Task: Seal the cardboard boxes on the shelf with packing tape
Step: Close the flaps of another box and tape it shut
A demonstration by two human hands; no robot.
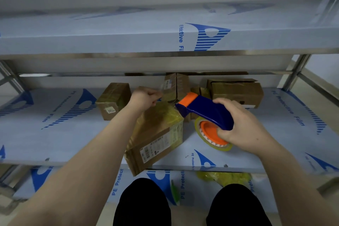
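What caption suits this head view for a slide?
Right hand grips the tape dispenser; left hand curls above a box on the shelf.

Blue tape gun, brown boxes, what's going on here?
A person is taping cardboard boxes on a metal shelf. The right hand grips a blue and orange tape dispenser, held above the large box at the shelf's front edge. The left hand is just beyond that box, fingers curled as if pinching the tape's end, though clear tape is hard to make out. Smaller boxes lie behind.
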